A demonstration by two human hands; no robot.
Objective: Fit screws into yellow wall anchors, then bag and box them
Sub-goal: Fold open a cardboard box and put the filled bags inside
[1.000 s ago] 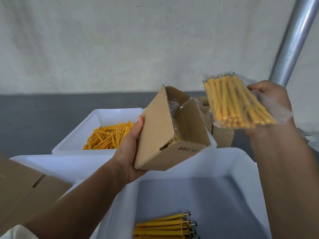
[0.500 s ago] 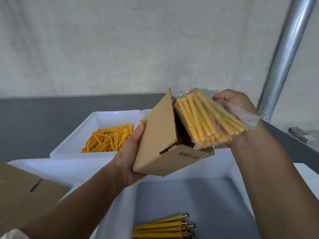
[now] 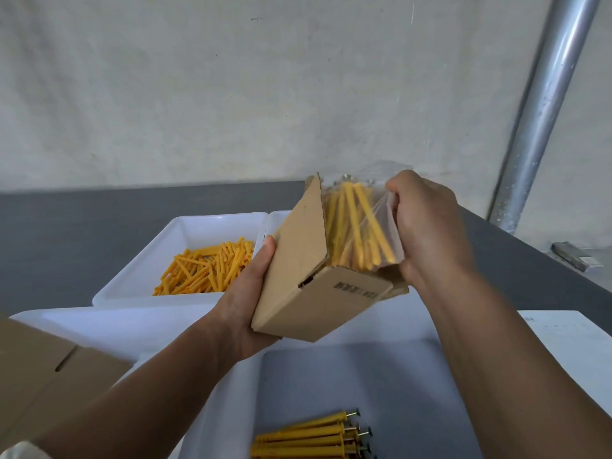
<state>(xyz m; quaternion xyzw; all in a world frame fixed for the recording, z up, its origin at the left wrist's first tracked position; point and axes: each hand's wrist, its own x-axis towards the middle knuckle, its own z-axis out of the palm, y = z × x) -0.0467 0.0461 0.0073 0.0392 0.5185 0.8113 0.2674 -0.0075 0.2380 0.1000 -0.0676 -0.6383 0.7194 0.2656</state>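
Cardboard box (image 3: pixel 298 283) in left grip (image 3: pixel 245 303); right grip (image 3: pixel 427 233) holds bag (image 3: pixel 359 233) half inside

Single view: head-worn wide-angle camera. Faces forward and down, from behind and above the left hand (image 3: pixel 246 293) and right hand (image 3: pixel 427 226). Near: the hands sit large at mid-frame. Beyond the hands, dark grey bench (image 3: pixel 82 233); above them, pale rough wall (image 3: pixel 231 94).

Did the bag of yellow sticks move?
Yes. The bag went left, away from the pole, into the box that the left hand holds.
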